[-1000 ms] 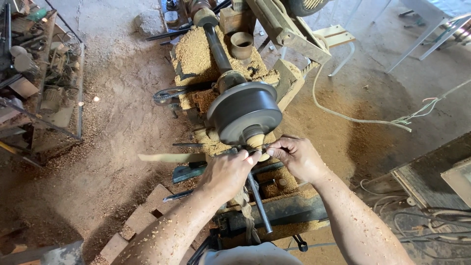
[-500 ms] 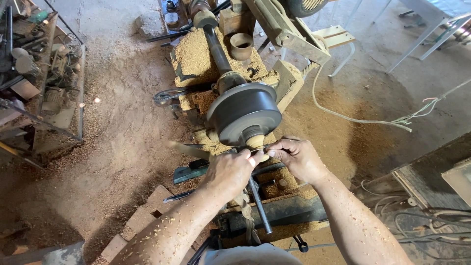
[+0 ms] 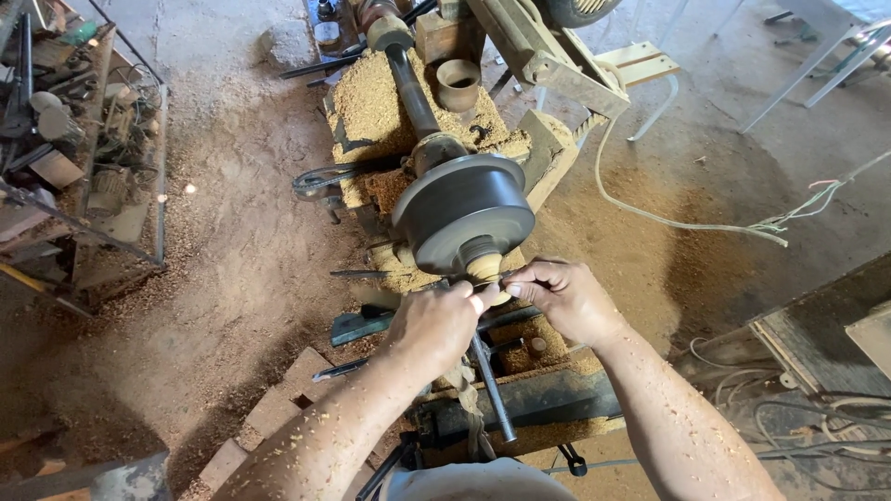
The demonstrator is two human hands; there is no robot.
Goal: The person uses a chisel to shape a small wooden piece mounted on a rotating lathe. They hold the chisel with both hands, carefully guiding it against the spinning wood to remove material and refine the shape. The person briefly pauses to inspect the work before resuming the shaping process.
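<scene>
Near edge of the lathe: a steel rod (image 3: 490, 385) slants up from the dark base toward the hands. Left hand (image 3: 434, 325), arm dusted with shavings, fingers closed narrow at the pale wood piece (image 3: 484, 270); whether they pinch the wood or the rod's upper end cannot be told. Right hand (image 3: 564, 299), fingers curled narrow, tips touching the same wood piece from the right side. The wood piece sits at the centre of the dark round chuck (image 3: 464, 211), just above both hands. Change over the last second: almost none; both hands sit where they were, the chuck looks the same, so the work at the wood piece reads as held in place, not advanced. Behind the chuck: a shaft (image 3: 411, 88) running to the far end, sawdust heaps (image 3: 371, 102) beside it, a short brown tube (image 3: 458, 84) upright. Left, on the floor: a wire rack (image 3: 83, 148) of scrap.
</scene>
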